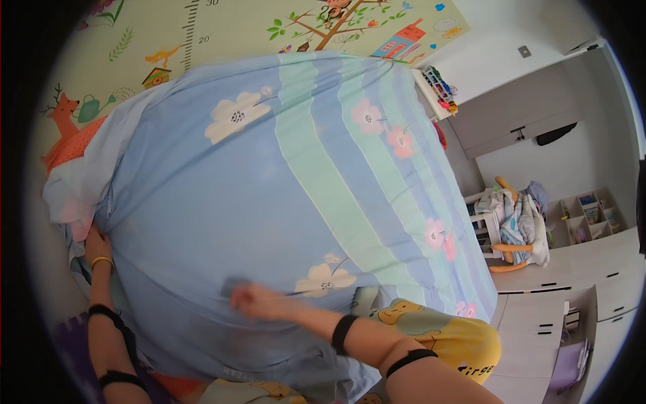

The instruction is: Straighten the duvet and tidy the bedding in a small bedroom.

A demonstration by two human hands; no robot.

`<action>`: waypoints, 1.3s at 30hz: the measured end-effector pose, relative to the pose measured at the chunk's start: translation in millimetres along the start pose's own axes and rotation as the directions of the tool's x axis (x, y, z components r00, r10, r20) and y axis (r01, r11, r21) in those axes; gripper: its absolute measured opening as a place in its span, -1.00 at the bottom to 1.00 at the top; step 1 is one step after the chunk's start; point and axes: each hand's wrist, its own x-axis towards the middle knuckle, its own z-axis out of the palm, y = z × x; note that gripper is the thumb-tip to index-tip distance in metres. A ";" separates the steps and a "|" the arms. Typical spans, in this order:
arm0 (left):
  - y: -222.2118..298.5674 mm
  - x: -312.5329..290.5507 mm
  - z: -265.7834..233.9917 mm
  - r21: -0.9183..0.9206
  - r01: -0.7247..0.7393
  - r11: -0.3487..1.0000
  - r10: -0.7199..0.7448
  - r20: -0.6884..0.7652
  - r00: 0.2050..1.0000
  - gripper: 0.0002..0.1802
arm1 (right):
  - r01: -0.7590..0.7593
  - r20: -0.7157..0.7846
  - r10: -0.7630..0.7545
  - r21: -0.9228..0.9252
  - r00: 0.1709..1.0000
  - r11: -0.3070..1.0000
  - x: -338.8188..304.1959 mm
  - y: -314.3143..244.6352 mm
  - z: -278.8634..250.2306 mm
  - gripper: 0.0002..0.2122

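Note:
A light blue bed sheet (202,202) with pale green stripes and white and pink flowers covers the bed. At its left side, near a bunched paler fold (131,145), my left hand (98,246) grips the sheet's edge; part of its fingers is hidden by the cloth. My right hand (257,301) is over the near middle of the sheet, blurred by motion, with its fingers curled in. A dark grey smear (235,285) shows at its fingertips, too blurred to name. A yellow wristband (102,260) is on my left wrist.
Yellow printed fabric (464,340) lies by my right forearm. Along the far side runs a wall with a painted tree and animals (330,27). To the right stand a chair heaped with clothes (515,222), an open shelf unit (589,217) and pale cabinets (525,316).

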 end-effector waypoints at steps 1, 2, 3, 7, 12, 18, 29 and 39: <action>38.8 -13.5 -8.1 -0.139 -0.071 0.988 0.061 -0.074 0.995 -0.82 | 0.010 -0.304 -0.067 -0.187 0.950 0.982 2.3 7.1 -36.0 -0.76; 73.0 -28.9 -26.4 -0.255 -0.140 0.957 0.101 -0.162 0.982 -0.82 | -0.022 -0.544 -0.195 -0.367 0.816 0.930 3.7 13.6 -62.0 -0.75; 104.0 -45.5 -32.1 -0.487 -0.119 0.865 0.069 -0.119 0.991 -0.80 | -0.013 -0.538 -0.208 -0.378 0.817 0.926 3.8 27.1 -64.6 -0.75; 180.3 -125.1 -61.9 -0.444 -0.523 0.727 0.631 0.134 0.764 -0.55 | -0.113 -0.169 -0.018 -0.728 0.985 0.677 -20.4 53.3 40.6 -0.74; 173.9 -162.9 -92.4 -0.062 -0.358 0.932 0.350 0.411 0.842 -0.04 | -0.134 0.720 0.254 -0.220 0.646 0.966 -33.6 103.2 112.3 -0.70; 100.5 -151.7 -82.6 0.095 -0.062 0.994 0.050 0.123 0.991 -0.13 | -0.123 0.386 0.223 -0.268 0.895 0.956 32.2 -15.1 -31.1 -0.76; 107.6 -166.8 -67.3 -0.068 0.304 0.950 -0.221 0.540 0.812 0.09 | 0.146 0.021 -0.278 -0.888 0.960 0.435 179.1 -121.5 -122.3 -0.48; 109.9 -130.9 -62.2 0.016 0.441 0.897 -0.310 0.734 0.605 0.13 | -0.143 -0.160 -0.035 -0.945 0.987 0.293 261.4 -163.4 -96.3 -0.08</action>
